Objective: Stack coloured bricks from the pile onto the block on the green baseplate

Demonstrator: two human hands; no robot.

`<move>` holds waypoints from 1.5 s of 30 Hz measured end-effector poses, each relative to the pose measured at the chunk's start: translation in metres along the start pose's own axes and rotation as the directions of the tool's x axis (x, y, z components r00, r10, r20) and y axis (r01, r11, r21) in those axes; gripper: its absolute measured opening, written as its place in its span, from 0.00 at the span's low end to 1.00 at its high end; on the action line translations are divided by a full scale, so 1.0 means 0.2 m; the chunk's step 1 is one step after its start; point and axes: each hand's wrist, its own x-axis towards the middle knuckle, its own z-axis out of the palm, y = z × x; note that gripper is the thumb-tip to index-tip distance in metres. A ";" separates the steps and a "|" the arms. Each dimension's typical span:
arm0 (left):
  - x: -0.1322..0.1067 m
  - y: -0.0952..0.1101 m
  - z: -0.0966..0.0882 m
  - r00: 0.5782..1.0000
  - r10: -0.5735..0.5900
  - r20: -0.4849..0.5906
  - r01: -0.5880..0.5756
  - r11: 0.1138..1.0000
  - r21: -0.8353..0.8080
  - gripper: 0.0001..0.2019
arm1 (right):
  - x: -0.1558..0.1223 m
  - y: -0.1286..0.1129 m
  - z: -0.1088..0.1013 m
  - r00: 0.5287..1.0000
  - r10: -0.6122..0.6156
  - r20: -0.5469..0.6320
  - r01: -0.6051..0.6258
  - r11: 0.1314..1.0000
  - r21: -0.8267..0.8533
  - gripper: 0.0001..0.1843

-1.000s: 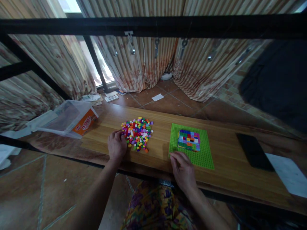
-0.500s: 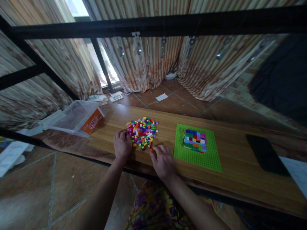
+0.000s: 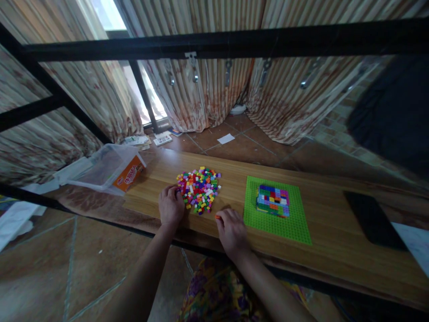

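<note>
A pile of small multicoloured building bricks [image 3: 198,190] lies on the wooden table [image 3: 231,172]. My left hand [image 3: 171,205] rests at the pile's left edge with its fingers curled; whatever they may hold is hidden. Between the thumb and fingers of my right hand [image 3: 232,230] is a small orange brick [image 3: 218,217], just to the right of the pile's near edge. Farther right, a green baseplate [image 3: 295,226] lies flat, bearing a block [image 3: 273,200] built of many-coloured bricks.
A clear plastic box [image 3: 100,167] with an orange label stands at the table's left end. To the right are a dark flat phone-like slab [image 3: 373,219] and a white sheet [image 3: 415,246]. A black metal bar [image 3: 214,44] crosses above the far side.
My right hand has drawn slightly right and away from the pile, with the orange brick pinched in it. My left hand stays by the pile. The view has tilted slightly.
</note>
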 end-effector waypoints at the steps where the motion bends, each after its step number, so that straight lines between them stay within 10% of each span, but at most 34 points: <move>1: 0.00 0.00 0.00 1.000 0.003 -0.001 -0.003 1.000 0.002 0.14 | -0.01 0.01 -0.02 1.000 0.007 0.003 -0.007 1.000 0.016 0.08; 19: 0.01 -0.01 0.00 1.000 0.017 -0.009 -0.017 1.000 0.015 0.15 | 0.00 0.52 -0.57 0.956 0.169 -0.242 -0.172 0.985 0.007 0.15; 29: 0.02 -0.02 0.01 1.000 0.026 -0.010 -0.026 0.999 0.033 0.15 | 0.06 0.71 -0.57 0.973 0.086 -0.214 -0.113 0.987 -0.116 0.16; 45: 0.01 -0.02 0.01 0.999 0.034 -0.010 -0.034 0.999 0.040 0.15 | -0.01 0.69 -0.55 0.972 -0.027 -0.232 -0.058 0.934 -0.353 0.18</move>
